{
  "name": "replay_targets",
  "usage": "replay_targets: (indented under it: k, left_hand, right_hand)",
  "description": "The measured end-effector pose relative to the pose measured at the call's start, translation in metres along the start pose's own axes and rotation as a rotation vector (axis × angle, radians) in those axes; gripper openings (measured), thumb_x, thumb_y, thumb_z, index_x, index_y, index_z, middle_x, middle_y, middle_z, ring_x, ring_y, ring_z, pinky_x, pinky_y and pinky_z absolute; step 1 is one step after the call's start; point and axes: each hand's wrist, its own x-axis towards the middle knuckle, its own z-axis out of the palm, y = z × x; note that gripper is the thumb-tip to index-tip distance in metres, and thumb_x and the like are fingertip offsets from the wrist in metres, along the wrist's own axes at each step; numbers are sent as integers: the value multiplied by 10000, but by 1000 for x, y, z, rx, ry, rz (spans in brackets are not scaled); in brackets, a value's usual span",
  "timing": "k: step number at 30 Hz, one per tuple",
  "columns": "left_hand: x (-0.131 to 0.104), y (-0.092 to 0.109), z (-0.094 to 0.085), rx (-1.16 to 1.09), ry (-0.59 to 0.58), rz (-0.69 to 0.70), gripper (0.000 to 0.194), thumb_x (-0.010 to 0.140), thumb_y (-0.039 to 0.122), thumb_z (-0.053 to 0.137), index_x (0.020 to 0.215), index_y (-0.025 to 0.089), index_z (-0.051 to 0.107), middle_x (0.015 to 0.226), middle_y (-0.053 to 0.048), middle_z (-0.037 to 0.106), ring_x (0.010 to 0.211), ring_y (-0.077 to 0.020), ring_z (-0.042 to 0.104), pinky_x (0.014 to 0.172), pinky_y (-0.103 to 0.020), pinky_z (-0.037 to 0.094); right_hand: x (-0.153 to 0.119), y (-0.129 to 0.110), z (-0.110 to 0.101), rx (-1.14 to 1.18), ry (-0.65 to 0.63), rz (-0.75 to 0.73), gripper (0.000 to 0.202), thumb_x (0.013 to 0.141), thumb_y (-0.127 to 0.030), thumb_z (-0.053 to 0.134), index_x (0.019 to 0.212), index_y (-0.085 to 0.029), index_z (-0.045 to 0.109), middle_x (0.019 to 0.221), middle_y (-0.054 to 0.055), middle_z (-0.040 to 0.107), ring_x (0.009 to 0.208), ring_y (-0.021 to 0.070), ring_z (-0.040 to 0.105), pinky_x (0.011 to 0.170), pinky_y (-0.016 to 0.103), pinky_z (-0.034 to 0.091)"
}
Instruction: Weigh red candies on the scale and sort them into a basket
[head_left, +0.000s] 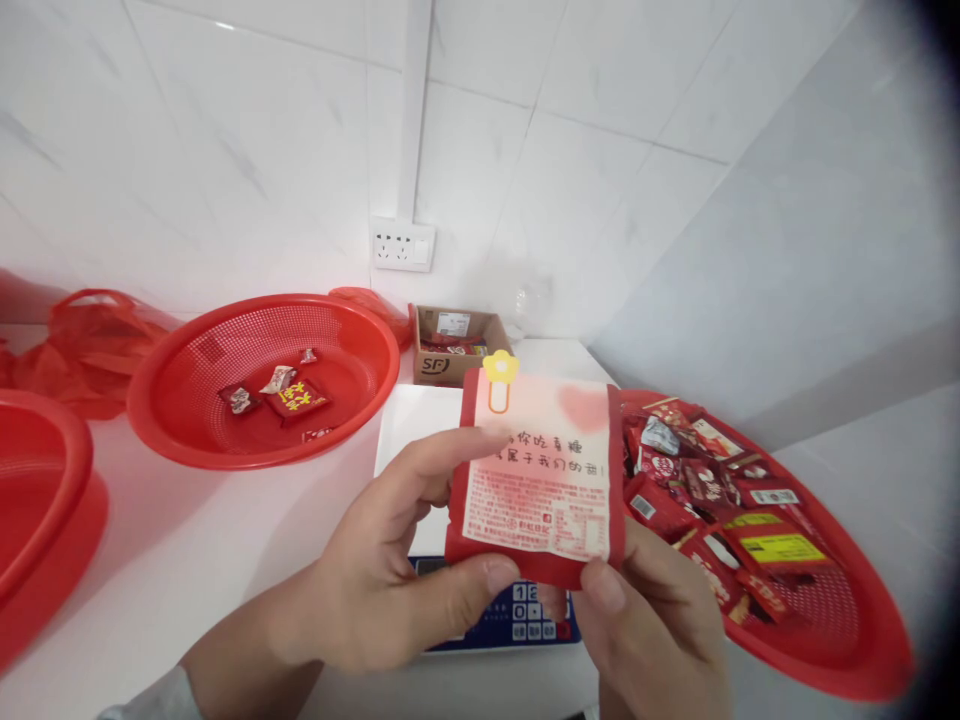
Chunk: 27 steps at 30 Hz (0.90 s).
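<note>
Both my hands hold a red and pink printed packet (540, 470) upright above a scale. My left hand (397, 560) grips its left side, thumb at the lower edge and index finger across the front. My right hand (652, 610) pinches the lower right corner. A yellow flower-shaped clip (500, 368) shows at the packet's top left. Beneath it, the scale (495, 635) has a white plate and a blue keypad, partly hidden by the packet and hands.
A red basket (262, 455) with a few wrapped sweets stands left; another red basket (862, 640) full of packets is right. A cardboard box (442, 368) stands behind the scale. At far left are a red basin (75, 440) and red bags (97, 350).
</note>
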Motion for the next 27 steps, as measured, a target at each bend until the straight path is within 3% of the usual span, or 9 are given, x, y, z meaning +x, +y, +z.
replay_targets:
  k: [4, 9, 12, 16, 19, 22, 27]
  left_hand:
    - [-2, -1, -2, 85, 16, 11, 636, 877, 42, 622, 1385, 384, 453, 1236, 5, 653, 1071, -144, 623, 970, -240, 492]
    - [-1, -4, -3, 228, 32, 8, 654, 858, 42, 629, 1384, 395, 464, 1280, 4, 617, 1108, -163, 591, 975, -242, 478]
    - [0, -5, -1, 199, 22, -54, 679, 886, 90, 623, 1422, 434, 387, 1162, 4, 674, 1002, -166, 630, 888, -264, 522]
    - [4, -7, 1, 31, 96, -175, 729, 915, 192, 632, 1485, 423, 242, 1026, -3, 722, 922, -182, 669, 841, -317, 555]
    - [8, -6, -1, -81, 113, -277, 508, 934, 272, 613, 1403, 331, 427, 1005, -32, 713, 887, -182, 668, 782, -296, 559]
    - [11, -4, -4, -54, 61, -335, 191, 931, 299, 616, 1103, 224, 648, 924, -27, 673, 801, -142, 615, 717, -232, 513]
    - [11, -2, -3, -16, 53, -372, 145, 911, 326, 632, 937, 183, 636, 833, -7, 590, 736, -136, 545, 669, -238, 465]
  right_hand:
    - [1, -1, 4, 1, 56, -29, 170, 863, -434, 685, 990, -322, 691, 854, 31, 762, 682, 201, 699, 637, 346, 611]
    - [6, 4, 3, -9, 102, -110, 387, 853, -340, 720, 1217, -375, 592, 1127, 51, 746, 954, 247, 736, 784, 395, 639]
    - [8, 8, 0, -8, 114, -64, 326, 884, -310, 687, 1201, -334, 613, 1094, 64, 757, 883, 224, 749, 764, 374, 646]
    - [10, 10, -3, -50, 64, -22, 214, 886, -270, 683, 1097, -303, 665, 989, 46, 775, 805, 188, 747, 712, 300, 640]
    - [9, 10, -5, -70, -11, 26, 191, 882, -297, 684, 1073, -295, 682, 997, 49, 771, 828, 193, 738, 738, 304, 627]
    - [10, 7, -7, -53, -75, 46, 265, 888, -365, 664, 1136, -274, 681, 1054, 82, 758, 893, 232, 729, 786, 363, 619]
    - [12, 2, -4, -108, -47, 72, 224, 900, -361, 638, 1071, -260, 742, 1007, 73, 771, 888, 242, 728, 792, 358, 612]
